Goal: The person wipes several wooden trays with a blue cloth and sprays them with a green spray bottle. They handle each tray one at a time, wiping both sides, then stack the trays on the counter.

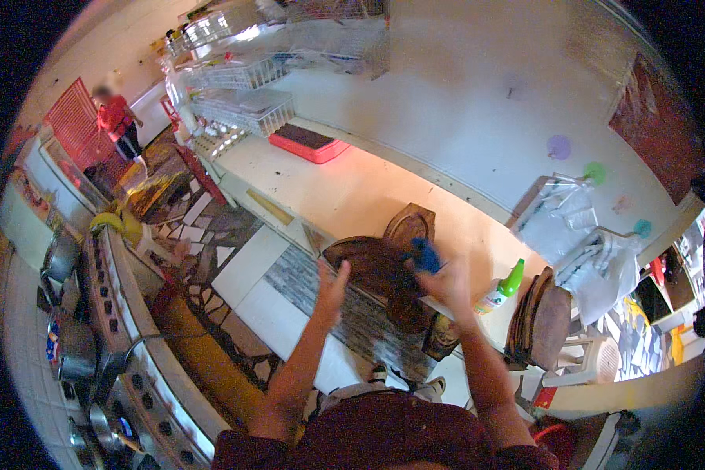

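My right hand (446, 288), blurred, holds a crumpled blue cloth (426, 257) over a dark round wooden board (364, 267). To the left, my left hand (331, 291) has its fingers apart and holds nothing; whether it touches the board's edge I cannot tell. Behind the cloth lies an angular wooden board (410, 223) with a round groove, partly covered by the dark board. Right of my right hand, a bottle with a green top (502, 288) stands on the counter (352, 194). Several dark wooden boards (541, 317) lean upright together beyond it.
A red tray (311, 144) with a dark top sits farther along the counter, near wire baskets (252, 111). Plastic bags (570, 217) hang on the wall. A stove (147, 393) with pots runs along the left. A person (117, 120) stands at the far left.
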`<control>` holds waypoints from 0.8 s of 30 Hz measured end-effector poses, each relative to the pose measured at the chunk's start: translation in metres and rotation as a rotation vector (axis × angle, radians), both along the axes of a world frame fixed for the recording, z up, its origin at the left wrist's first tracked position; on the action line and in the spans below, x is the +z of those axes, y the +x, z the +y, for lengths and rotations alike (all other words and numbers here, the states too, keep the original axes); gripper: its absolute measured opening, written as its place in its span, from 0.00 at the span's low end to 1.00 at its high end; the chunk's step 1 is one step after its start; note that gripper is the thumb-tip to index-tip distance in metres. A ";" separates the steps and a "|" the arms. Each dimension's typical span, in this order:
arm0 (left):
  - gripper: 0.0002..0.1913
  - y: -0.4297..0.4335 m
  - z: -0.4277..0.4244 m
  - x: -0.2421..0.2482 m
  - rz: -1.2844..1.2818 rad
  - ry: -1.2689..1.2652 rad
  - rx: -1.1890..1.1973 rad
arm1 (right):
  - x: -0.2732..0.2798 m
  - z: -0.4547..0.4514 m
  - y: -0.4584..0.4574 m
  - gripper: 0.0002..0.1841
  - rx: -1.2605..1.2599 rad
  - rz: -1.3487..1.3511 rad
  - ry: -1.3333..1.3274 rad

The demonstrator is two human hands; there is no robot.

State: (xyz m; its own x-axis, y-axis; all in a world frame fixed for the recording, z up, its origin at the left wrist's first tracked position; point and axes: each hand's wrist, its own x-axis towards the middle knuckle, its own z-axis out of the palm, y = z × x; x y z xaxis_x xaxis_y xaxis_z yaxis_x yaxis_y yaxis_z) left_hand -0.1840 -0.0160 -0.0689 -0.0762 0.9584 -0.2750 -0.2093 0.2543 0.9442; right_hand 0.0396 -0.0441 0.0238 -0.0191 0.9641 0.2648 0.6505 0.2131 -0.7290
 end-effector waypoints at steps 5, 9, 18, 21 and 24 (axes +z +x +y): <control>0.33 0.026 -0.015 0.008 -0.948 -0.044 -0.230 | -0.037 -0.055 -0.078 0.26 0.294 0.111 0.222; 0.24 0.013 -0.061 -0.002 -1.221 -0.150 -0.494 | -0.042 -0.013 -0.054 0.25 0.352 -0.222 0.357; 0.42 0.033 -0.058 0.013 -0.583 -0.209 -0.481 | -0.078 -0.002 -0.001 0.24 0.039 -0.070 0.256; 0.41 0.015 -0.007 0.015 -0.094 0.012 -0.441 | -0.138 -0.083 -0.016 0.27 0.413 0.116 0.030; 0.37 0.026 0.060 0.011 0.339 0.341 -0.561 | -0.169 -0.122 0.016 0.25 0.129 0.237 -0.220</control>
State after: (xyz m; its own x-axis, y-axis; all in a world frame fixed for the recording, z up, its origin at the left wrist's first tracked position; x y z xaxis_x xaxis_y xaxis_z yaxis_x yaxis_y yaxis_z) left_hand -0.1576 0.0437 -0.0578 0.4226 0.9063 -0.0030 0.1829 -0.0820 0.9797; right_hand 0.0559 -0.1665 -0.1455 -0.1076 0.9922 0.0629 0.4354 0.1039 -0.8942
